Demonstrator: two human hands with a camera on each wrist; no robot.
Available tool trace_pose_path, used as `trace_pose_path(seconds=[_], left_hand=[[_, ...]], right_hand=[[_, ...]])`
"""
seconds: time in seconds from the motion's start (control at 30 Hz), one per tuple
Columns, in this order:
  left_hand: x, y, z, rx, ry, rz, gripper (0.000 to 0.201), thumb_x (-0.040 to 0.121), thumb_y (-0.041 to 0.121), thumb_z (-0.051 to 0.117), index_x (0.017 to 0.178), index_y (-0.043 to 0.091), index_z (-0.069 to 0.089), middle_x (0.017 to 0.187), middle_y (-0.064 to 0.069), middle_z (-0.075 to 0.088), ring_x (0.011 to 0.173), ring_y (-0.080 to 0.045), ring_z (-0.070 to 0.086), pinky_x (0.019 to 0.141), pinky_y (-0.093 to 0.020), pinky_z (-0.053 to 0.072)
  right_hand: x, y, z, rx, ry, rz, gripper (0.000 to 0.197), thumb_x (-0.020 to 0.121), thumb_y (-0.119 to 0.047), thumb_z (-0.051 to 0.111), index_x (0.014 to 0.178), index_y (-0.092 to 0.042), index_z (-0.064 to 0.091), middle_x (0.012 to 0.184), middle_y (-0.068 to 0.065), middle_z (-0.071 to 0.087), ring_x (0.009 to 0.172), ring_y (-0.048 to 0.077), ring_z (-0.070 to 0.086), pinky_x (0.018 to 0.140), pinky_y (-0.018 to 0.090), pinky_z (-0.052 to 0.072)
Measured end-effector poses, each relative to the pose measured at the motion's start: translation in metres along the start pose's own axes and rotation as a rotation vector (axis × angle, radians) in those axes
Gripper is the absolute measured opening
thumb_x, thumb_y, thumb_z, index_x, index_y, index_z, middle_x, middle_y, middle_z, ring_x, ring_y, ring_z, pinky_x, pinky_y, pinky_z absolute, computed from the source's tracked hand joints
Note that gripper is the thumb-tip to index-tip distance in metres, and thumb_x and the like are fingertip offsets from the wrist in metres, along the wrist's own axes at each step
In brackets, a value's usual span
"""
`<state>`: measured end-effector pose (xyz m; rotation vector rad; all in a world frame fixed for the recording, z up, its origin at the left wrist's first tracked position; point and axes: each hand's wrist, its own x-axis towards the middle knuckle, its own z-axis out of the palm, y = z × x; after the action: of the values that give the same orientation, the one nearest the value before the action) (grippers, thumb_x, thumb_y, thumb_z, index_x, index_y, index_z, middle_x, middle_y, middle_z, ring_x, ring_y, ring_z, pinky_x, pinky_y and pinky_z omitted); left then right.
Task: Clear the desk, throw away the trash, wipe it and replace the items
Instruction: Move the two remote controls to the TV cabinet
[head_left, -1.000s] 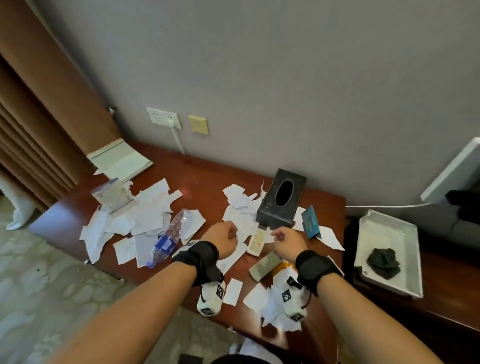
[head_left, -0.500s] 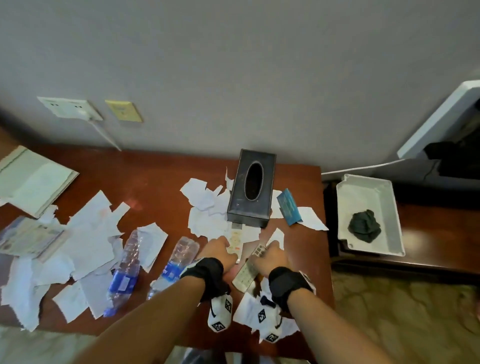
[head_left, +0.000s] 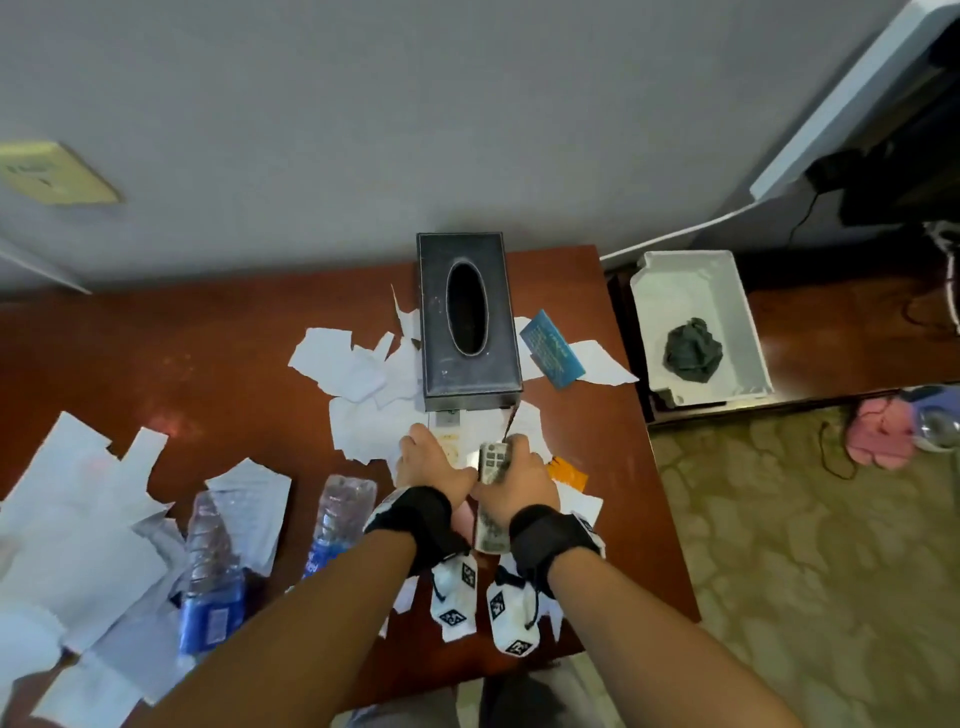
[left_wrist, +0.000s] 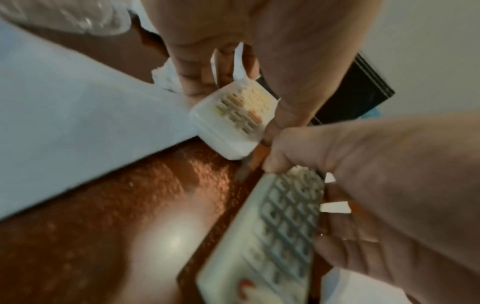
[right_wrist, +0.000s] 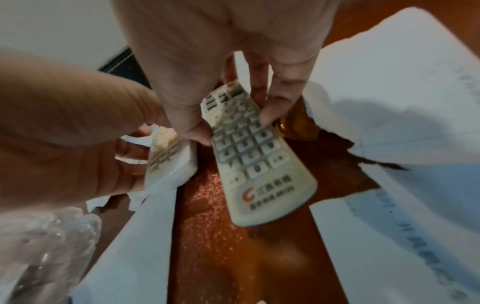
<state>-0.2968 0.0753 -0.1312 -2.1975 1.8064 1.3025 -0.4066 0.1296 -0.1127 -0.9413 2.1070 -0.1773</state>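
Currently we grip with both hands. Right hand (head_left: 522, 483) clenched round grey-keyed remote (right_wrist: 257, 164), tilted over desk (head_left: 208, 374). Left hand (head_left: 428, 465) grasps white remote (left_wrist: 233, 123), protruding at hand's 1 o'clock; tissue box (head_left: 498, 312) at 12 o'clock.

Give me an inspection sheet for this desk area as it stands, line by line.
Surface: brown desk, glossy, heavily littered.
Job's things: tissue box, blue card beside it, white remote, grey remote.
Clutter: torn paper scraps, two plastic bottles lying down, orange packet.
Hands: left hand grips the white remote; right hand grips the grey remote.
Cables: white cable along the wall; dark cord near the side table.
Surroundings: white tray holding a dark cloth on the side table; pink item on the carpet.
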Motion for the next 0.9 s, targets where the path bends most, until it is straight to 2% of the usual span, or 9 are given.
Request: trace_pose_path(seconds=[0.13,0.23,0.33,0.47,0.5,0.57,0.67,0.77,0.9], left_hand=[[-0.004,-0.008,-0.020,-0.079,-0.074,0.002,0.078,0.065,0.025,0.084,0.121,0.018,0.030,0.112,-0.005,0.039,0.107,-0.032,0.054,0.084,-0.038,0.054],[-0.012,-0.010,-0.030,-0.007,-0.144,-0.035,0.079,0.068,0.032,0.080,0.129,0.015,0.033,0.125,-0.011,0.042,0.117,-0.033,0.050,0.087,-0.034,0.048],[-0.031,-0.008,-0.031,0.075,-0.226,-0.076,0.072,0.077,0.033,0.070,0.135,0.011,0.035,0.136,-0.015,0.037,0.125,-0.034,0.045,0.095,-0.036,0.045],[-0.058,0.001,-0.019,0.062,-0.272,-0.042,0.095,0.069,0.029,0.070,0.150,0.012,0.023,0.144,-0.016,0.036,0.128,-0.033,0.045,0.102,-0.034,0.046],[-0.066,0.006,-0.017,0.056,-0.273,-0.014,0.097,0.065,0.029,0.070,0.149,0.012,0.024,0.144,-0.016,0.037,0.126,-0.032,0.048,0.099,-0.032,0.047],[-0.084,0.021,-0.006,0.063,-0.268,0.036,0.083,0.068,0.028,0.073,0.139,0.012,0.033,0.139,-0.013,0.040,0.120,-0.031,0.051,0.092,-0.029,0.049],[-0.100,0.040,0.010,0.044,-0.235,0.112,0.072,0.064,0.030,0.076,0.125,0.016,0.038,0.125,-0.010,0.055,0.111,-0.030,0.058,0.087,-0.036,0.055],[-0.124,0.071,0.038,-0.026,-0.238,0.206,0.065,0.076,0.016,0.075,0.128,0.010,0.038,0.124,-0.010,0.059,0.113,-0.030,0.059,0.079,-0.026,0.048],[-0.171,0.118,0.089,-0.048,-0.249,0.341,0.050,0.079,0.014,0.072,0.121,0.007,0.046,0.105,-0.009,0.063,0.082,-0.023,0.058,0.062,-0.024,0.047]], right_hand=[[-0.017,-0.001,-0.009,0.042,0.035,-0.010,0.068,0.072,-0.047,0.070,0.132,-0.033,0.040,0.111,-0.001,0.066,0.097,0.024,0.064,0.076,0.032,0.052],[-0.030,0.000,-0.026,0.103,0.059,-0.010,0.073,0.071,-0.045,0.068,0.137,-0.036,0.037,0.112,-0.004,0.068,0.096,0.021,0.065,0.079,0.036,0.056],[-0.044,0.006,-0.047,0.149,0.086,0.012,0.066,0.074,-0.041,0.070,0.133,-0.035,0.041,0.113,-0.006,0.068,0.098,0.017,0.064,0.085,0.036,0.056],[-0.056,0.020,-0.069,0.176,0.145,0.013,0.061,0.078,-0.034,0.072,0.133,-0.033,0.044,0.112,-0.006,0.067,0.090,0.013,0.060,0.081,0.026,0.052],[-0.059,0.025,-0.073,0.186,0.161,0.015,0.065,0.078,-0.034,0.072,0.135,-0.034,0.042,0.113,-0.005,0.066,0.089,0.012,0.059,0.081,0.025,0.050],[-0.067,0.038,-0.084,0.221,0.206,0.019,0.071,0.076,-0.037,0.072,0.139,-0.036,0.040,0.116,-0.004,0.065,0.095,0.015,0.060,0.084,0.026,0.050],[-0.071,0.055,-0.097,0.241,0.245,0.016,0.075,0.074,-0.041,0.072,0.141,-0.037,0.038,0.121,0.000,0.063,0.105,0.020,0.061,0.089,0.030,0.051],[-0.083,0.091,-0.123,0.285,0.296,0.032,0.077,0.072,-0.041,0.073,0.141,-0.036,0.039,0.122,0.000,0.063,0.108,0.021,0.061,0.092,0.032,0.052],[-0.105,0.162,-0.164,0.332,0.398,0.065,0.081,0.067,-0.044,0.073,0.141,-0.036,0.039,0.118,-0.001,0.064,0.104,0.020,0.063,0.089,0.034,0.054]])
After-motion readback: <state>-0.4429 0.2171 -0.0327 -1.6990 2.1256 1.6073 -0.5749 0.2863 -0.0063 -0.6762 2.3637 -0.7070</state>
